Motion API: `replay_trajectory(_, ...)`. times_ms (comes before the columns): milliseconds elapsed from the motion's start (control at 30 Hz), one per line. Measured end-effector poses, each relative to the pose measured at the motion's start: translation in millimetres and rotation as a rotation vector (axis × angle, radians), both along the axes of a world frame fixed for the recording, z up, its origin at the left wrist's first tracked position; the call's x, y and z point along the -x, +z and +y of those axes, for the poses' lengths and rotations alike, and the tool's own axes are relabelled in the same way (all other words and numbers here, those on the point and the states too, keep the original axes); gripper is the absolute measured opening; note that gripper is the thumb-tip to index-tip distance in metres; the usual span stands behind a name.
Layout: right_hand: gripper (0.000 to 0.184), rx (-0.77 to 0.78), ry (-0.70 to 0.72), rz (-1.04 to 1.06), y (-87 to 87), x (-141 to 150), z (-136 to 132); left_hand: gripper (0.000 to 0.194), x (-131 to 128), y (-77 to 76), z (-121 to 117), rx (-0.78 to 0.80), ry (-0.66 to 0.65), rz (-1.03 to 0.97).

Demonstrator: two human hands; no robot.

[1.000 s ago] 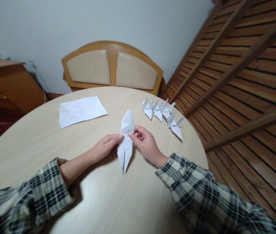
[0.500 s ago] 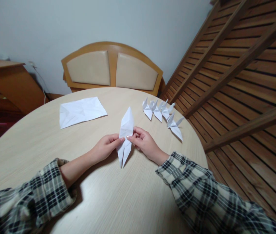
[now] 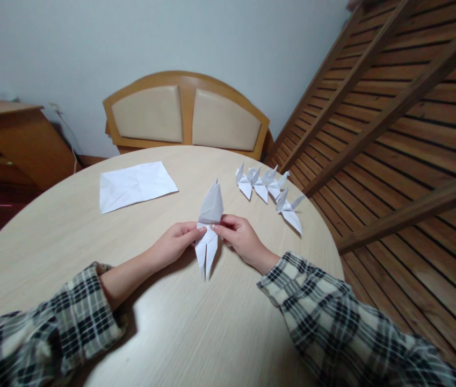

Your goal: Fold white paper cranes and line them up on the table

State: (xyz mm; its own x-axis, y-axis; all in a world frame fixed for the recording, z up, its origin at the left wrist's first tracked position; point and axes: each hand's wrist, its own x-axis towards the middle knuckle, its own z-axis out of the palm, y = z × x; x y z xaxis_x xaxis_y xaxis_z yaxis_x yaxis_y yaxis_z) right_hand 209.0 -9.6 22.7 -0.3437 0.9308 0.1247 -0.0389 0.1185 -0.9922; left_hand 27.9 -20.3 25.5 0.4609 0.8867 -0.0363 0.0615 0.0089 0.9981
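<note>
Nearest, the two lower points (image 3: 201, 258) of the folded white paper (image 3: 209, 215) are aimed back toward the wearer, the paper being held over the counter (image 3: 163, 322). Its waist is pinched by left hand (image 3: 179, 236) and right hand (image 3: 240, 236), each grip closed, thumbs nearly met. The upper flap (image 3: 212, 204) is now lifted and shaded, where it was seen flatter half a second ago; a crease is apparently being worked there. Farther along, a creased sheet (image 3: 137, 185) is laid at left, four folded birds (image 3: 274, 188) grouped at right. Beyond, a padded backrest (image 3: 187, 107) is backed by pale wall (image 3: 228, 37); the right side is lined by wooden slats (image 3: 413, 150).
</note>
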Motion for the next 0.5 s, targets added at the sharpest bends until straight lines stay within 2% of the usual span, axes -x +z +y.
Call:
replay_trajectory(167,0.021,-0.014,0.0,0.024,-1.2,0.2,0.3,0.035,-0.4,1.9,-1.5,-0.039,0.041,0.036)
replay_trajectory(500,0.015,-0.213,0.0,-0.063,0.3,-2.5,1.7,0.032,2.8,-5.7,2.5,0.03,0.033,-0.043)
